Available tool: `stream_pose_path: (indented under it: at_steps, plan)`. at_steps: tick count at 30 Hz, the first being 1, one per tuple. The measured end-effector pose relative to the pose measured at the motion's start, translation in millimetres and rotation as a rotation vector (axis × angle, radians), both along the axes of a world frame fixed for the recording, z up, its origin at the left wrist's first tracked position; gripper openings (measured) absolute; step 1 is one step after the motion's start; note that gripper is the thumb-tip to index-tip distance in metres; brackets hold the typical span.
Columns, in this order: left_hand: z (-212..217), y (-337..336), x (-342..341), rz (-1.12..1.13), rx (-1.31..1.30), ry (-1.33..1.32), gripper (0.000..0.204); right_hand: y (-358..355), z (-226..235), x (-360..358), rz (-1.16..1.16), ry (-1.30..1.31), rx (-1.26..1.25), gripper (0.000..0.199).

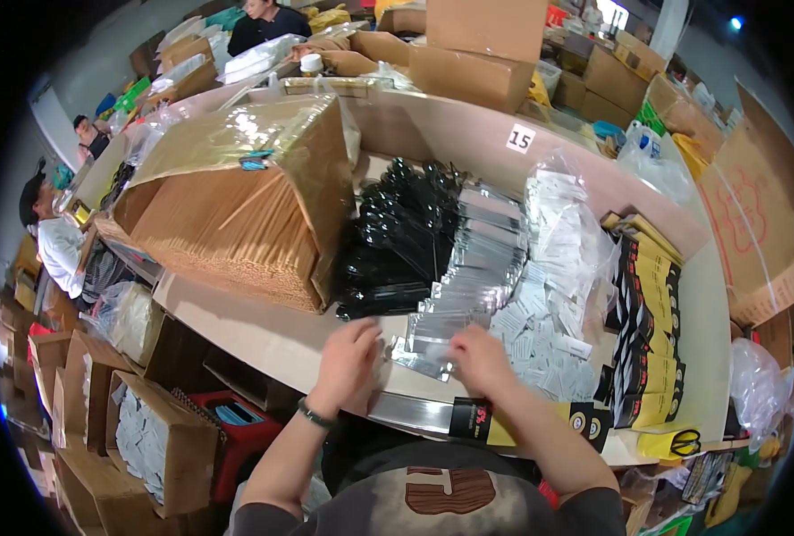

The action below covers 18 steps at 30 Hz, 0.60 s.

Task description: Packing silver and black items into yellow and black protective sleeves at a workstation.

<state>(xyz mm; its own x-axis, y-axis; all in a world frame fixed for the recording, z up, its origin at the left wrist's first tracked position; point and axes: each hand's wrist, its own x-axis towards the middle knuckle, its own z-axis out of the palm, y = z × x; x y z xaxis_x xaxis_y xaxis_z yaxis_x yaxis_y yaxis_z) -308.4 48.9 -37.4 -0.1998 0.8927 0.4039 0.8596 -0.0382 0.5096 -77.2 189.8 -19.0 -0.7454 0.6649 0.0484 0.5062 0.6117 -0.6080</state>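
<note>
My left hand [348,357], with a dark band at its wrist, has its fingers curled at the near end of the black pieces. Whatever it may hold is hidden. My right hand [483,359] is closed at the edge of a flat silver piece [422,358], at the near end of a row of overlapping shiny silver pieces [479,268]. Left of that row is a heap of glossy black handle-like pieces [406,214]. Below my hands, at the table edge, lies a flat metal blade [410,411] beside a black-and-yellow card sleeve [473,420].
A large carton [325,161] of thin wooden sticks [236,241] stands on the left of the table [227,313]. White paper slips [540,330] and yellow-black sleeves [651,330] lie at right. Scissors [683,442] rest at the right edge. Other people are beyond the table.
</note>
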Motion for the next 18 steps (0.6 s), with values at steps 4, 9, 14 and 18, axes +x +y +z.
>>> stream_pose_path:
  at_steps: [4, 9, 14, 18]
  plan:
    - [-14.8, 47.2, -11.0, 0.005, -0.022, 0.197, 0.03, -15.8, -51.4, -9.1, -0.003, -0.052, 0.388, 0.013]
    - [7.8, 44.1, -2.2, -0.016, -0.156, 0.181, 0.025, -22.0, -45.8, -0.9, 0.032, -0.074, 0.445, 0.015]
    - [-7.8, 59.1, -23.3, 0.013, 0.086, 0.386, 0.021, -12.5, -48.0, -5.6, 0.0, -0.037, 0.211, 0.016]
    - [-10.2, 71.4, -31.4, -0.047, -0.011, 0.384, 0.01, -7.7, -53.8, -6.5, 0.057, -0.063, 0.43, 0.017]
